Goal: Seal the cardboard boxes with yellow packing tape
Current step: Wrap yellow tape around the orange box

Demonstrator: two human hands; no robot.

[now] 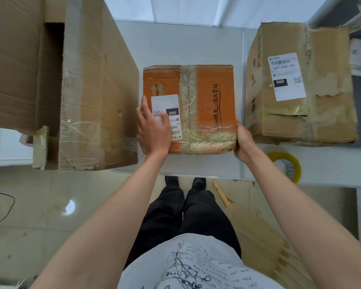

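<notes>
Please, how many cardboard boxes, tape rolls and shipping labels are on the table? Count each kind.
Cardboard boxes: 3 (large brown box, orange box, worn brown box)
Yellow tape rolls: 1 (tape roll)
Shipping labels on boxes: 2 (090 label, 060 label)
Total: 6

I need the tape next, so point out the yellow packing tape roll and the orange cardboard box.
yellow packing tape roll (296,163), head view, on its right rim.
orange cardboard box (208,97), head view, on its bare top face.

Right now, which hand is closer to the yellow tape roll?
The right hand. It holds the orange box's right side, just up and left of the yellow tape roll lying on the table. The left hand rests flat on the box's white label, farther away.
</notes>
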